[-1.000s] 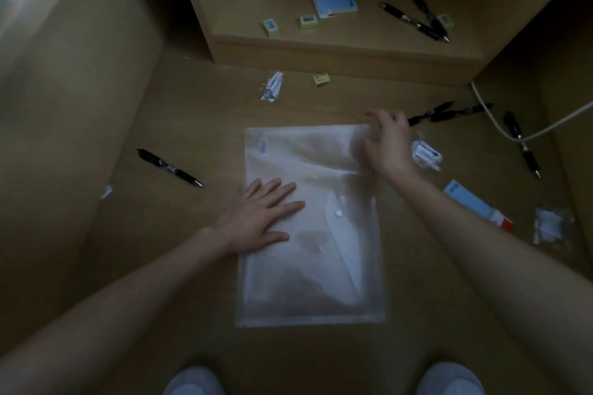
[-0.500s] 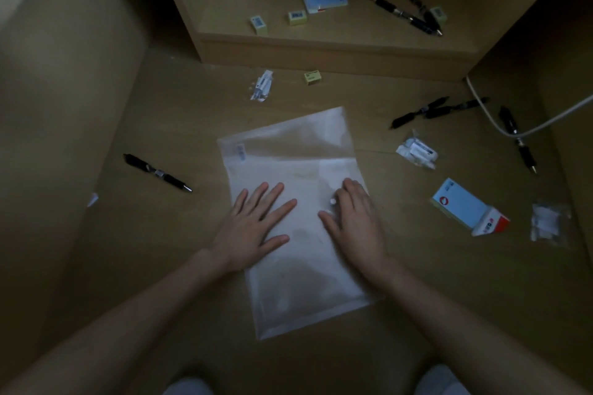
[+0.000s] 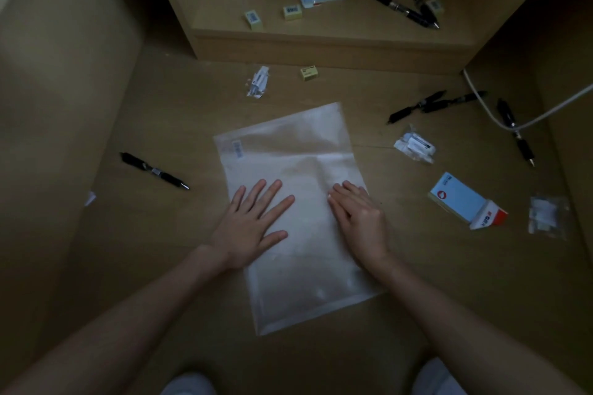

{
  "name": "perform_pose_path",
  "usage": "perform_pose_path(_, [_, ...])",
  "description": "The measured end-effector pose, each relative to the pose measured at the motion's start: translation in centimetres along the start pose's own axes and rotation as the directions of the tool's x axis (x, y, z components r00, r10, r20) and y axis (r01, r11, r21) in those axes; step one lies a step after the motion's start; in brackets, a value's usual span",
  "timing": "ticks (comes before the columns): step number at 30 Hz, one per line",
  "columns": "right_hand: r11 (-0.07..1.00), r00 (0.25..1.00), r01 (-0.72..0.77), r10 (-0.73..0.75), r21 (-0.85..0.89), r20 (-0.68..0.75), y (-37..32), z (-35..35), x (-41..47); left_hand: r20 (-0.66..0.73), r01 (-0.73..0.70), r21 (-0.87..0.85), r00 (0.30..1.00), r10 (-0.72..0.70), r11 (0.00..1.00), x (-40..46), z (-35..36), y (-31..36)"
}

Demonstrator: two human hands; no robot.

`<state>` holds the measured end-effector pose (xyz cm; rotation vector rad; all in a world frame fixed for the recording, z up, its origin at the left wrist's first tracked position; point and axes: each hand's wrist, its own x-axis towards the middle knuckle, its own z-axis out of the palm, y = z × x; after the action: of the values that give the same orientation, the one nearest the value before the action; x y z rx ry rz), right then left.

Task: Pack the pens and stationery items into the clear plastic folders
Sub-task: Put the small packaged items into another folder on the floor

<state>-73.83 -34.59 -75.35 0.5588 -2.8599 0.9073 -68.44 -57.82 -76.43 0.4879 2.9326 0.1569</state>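
On the wooden floor [image 3: 128, 266], head view: I note the clear plastic folder [image 3: 288, 144] lying flat, tilted. Left hand [image 3: 253, 221] rests palm-down on its left half, fingers straight and spread. Right hand [image 3: 359, 218] lies on its right edge, fingers straight, together. Hands apart, gripping nothing. Right of folder: blue-white box [image 3: 462, 202], red logo; print illegible. Left of folder: black pen [image 3: 154, 170].

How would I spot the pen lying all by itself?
Start at the clear plastic folder on the floor under both hands. Look to its left: one black pen lies there alone, slanted, with a silver band at its middle. The other pens sit to the folder's right or on the shelf.
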Motion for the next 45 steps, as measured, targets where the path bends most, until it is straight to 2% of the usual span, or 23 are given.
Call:
perform_pose_path(4, [0.994,0.999,-0.036,0.039,0.102,-0.029,-0.2,-0.6,-0.1,0.028,0.010,-0.014,1.000,-0.010,1.000,0.1,-0.2,-0.1])
perform_pose_path(7, [0.948,0.968,-0.199,0.230,0.247,-0.104,-0.2,-2.1,0.5,0.044,0.021,-0.009,0.999,-0.021,1.000,0.1,-0.4,0.0])
perform_pose_path(9, [0.935,0.951,-0.229,0.275,0.271,-0.145,0.1,-2.5,0.9,0.047,0.028,-0.011,0.998,-0.028,1.000,0.1,-0.5,0.1])
perform_pose_path(12, [0.934,0.950,-0.241,0.283,0.265,-0.134,0.0,-2.7,0.9,0.062,0.024,-0.016,0.998,-0.023,1.000,0.1,-0.7,0.1])
perform_pose_path(15, [0.881,0.921,-0.325,0.378,0.344,-0.098,0.0,-3.0,0.7,0.082,0.030,-0.056,0.996,-0.026,0.998,0.2,-1.0,0.2])
perform_pose_path(19, [0.658,0.846,-0.406,0.532,0.634,-0.010,0.3,-4.0,0.9,0.176,0.094,-0.129,0.982,-0.071,0.987,1.4,-3.6,0.9])
perform_pose_path(21, [0.479,0.791,-0.433,0.608,0.764,0.067,0.4,-4.7,1.0,0.178,0.092,-0.174,0.982,-0.060,0.981,2.5,-5.5,1.3])
perform_pose_path(23, [0.271,0.727,-0.431,0.669,0.861,0.154,1.0,-5.5,1.1,0.139,0.013,-0.165,0.990,0.010,0.986,4.0,-7.2,1.6])
perform_pose_path(25, [0.176,0.699,-0.419,0.688,0.891,0.193,1.9,-6.2,1.1,0.097,-0.151,-0.092,0.982,0.160,0.984,5.9,-8.7,2.3])
perform_pose_path(28, [0.136,0.678,-0.419,0.705,0.898,0.210,2.9,-6.7,1.1,0.187,-0.333,0.029,0.928,0.323,0.942,8.6,-10.5,4.2])
perform_pose_path(31, [0.100,0.657,-0.410,0.722,0.906,0.218,3.5,-6.8,1.0,0.309,-0.465,0.155,0.861,0.404,0.872,10.7,-10.9,6.3])
perform_pose_path(37, [-0.002,0.641,-0.378,0.721,0.926,0.263,4.3,-7.2,0.8,0.417,-0.537,0.183,0.801,0.429,0.824,11.5,-7.9,8.2])
perform_pose_path(39, [0.000,0.636,-0.395,0.722,0.919,0.273,4.4,-7.3,0.7,0.435,-0.543,0.159,0.788,0.436,0.824,11.2,-6.8,8.2])
perform_pose_path(42, [0.039,0.648,-0.431,0.709,0.901,0.279,4.8,-7.4,0.5,0.406,-0.538,0.145,0.797,0.446,0.830,11.0,-5.7,8.1])
perform_pose_path(45, [0.050,0.638,-0.429,0.723,0.902,0.264,5.2,-7.5,0.4,0.240,-0.577,0.158,0.809,0.536,0.801,11.2,-5.0,7.8])
